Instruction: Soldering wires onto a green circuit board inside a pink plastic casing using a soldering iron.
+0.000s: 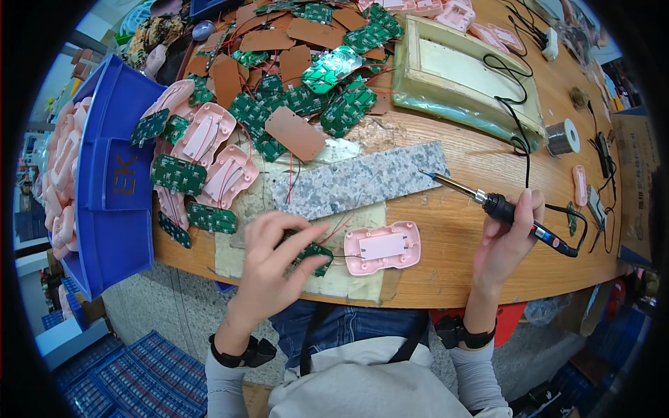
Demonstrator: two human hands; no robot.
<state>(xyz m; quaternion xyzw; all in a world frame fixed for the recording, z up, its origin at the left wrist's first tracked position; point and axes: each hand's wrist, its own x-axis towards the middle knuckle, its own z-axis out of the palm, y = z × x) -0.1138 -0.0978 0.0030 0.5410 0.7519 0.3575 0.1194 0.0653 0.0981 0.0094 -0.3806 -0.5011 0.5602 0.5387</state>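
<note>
My right hand (512,233) is closed round the handle of a soldering iron (498,207). The iron's metal tip points left, over the right end of a speckled grey stone strip (369,180). Near the table's front edge, my left hand (273,258) has its thumb and fingers curled round a small green circuit board (315,259), which the fingers partly cover. Just right of that board lies a pink plastic shell half (382,248), open side up, with a white rectangular piece inside. Thin red and dark wires run by the board, a dark one reaching the shell.
A blue bin (115,202) of pink shells stands at left, beside shells with boards (179,175). Circuit boards and brown panels (296,132) are heaped at the back. A wooden tray (467,76) bears the iron's black cord; a solder spool (562,138) stands right of it.
</note>
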